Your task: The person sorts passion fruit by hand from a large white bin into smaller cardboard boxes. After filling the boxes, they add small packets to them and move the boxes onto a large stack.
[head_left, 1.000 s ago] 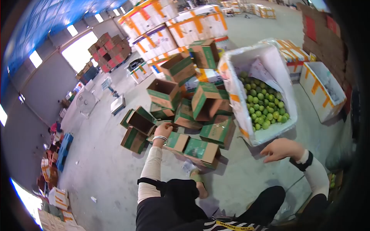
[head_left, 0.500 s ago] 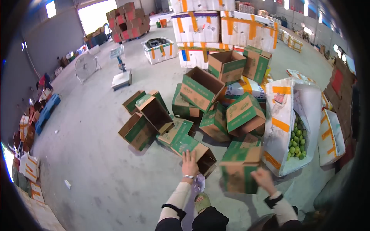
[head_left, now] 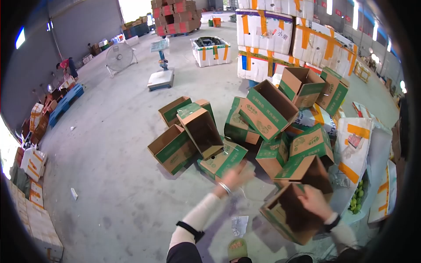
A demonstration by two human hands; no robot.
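My right hand grips the upper edge of an open cardboard carton, green and brown, tilted so its dark inside faces up. Right behind it lies another open carton, on its side. My left hand, smeared by motion, is over the floor at the near edge of a green-topped carton; its fingers are too blurred to read. More open cartons lean together just beyond, among them an empty one tipped toward me and a larger one on the heap.
To the right, a taped white foam box holds green round fruit. White foam boxes are stacked at the back. A platform scale and a fan stand at back left. A scrap of plastic lies near my foot.
The view has turned left. My left hand has come off the carton it was touching, which no longer lies there. My right hand now has an open carton tilted by its edge.
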